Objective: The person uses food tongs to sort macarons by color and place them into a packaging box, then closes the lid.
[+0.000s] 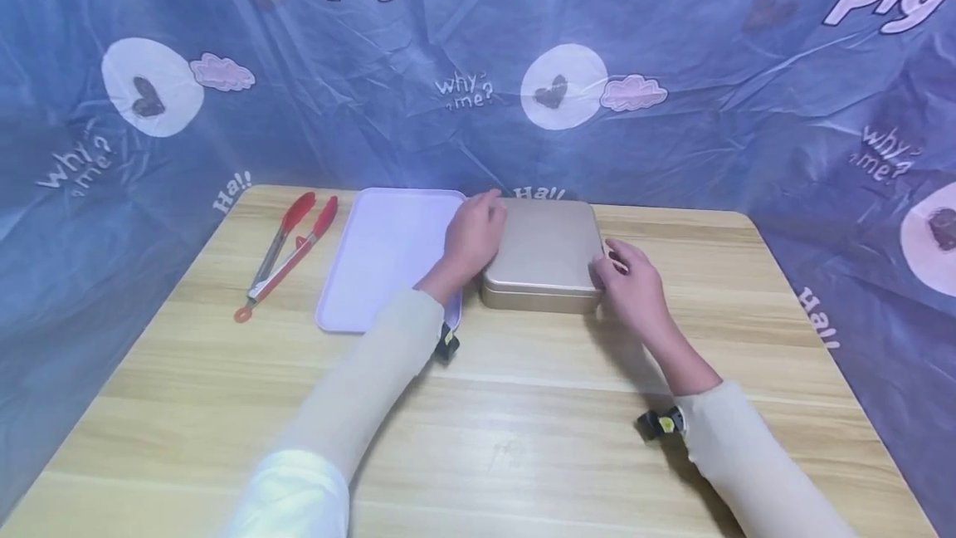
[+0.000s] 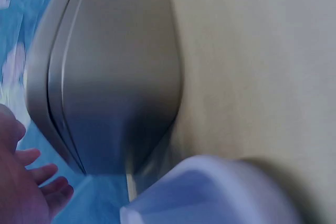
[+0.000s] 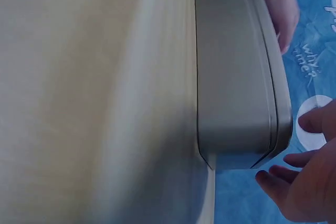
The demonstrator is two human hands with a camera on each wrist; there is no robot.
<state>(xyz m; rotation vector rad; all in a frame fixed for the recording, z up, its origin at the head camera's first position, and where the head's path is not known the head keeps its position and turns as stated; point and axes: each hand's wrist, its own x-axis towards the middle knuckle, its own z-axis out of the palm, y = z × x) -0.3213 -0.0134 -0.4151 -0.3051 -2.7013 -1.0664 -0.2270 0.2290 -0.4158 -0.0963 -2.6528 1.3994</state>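
A closed, gold-grey metal tin box [image 1: 545, 247] with a rounded lid sits near the table's far edge, its seam showing in the left wrist view. My left hand [image 1: 474, 231] is at the tin's left side, above the right edge of a pale lilac tray [image 1: 384, 264]. Its fingers look loosely bent and hold nothing in the left wrist view. At the tin's right side is my right hand [image 1: 635, 285], thumb close to the lid's edge. In the right wrist view its fingers [image 3: 275, 184] are spread near the corner; whether they touch the tin I cannot tell.
Left of the tray lie red-tipped metal tongs [image 1: 299, 249], slightly spread, with a red loop at the hinge end. The wooden table [image 1: 508, 438] reaches back to a blue printed cloth [image 1: 358, 90], which hangs behind and along both sides.
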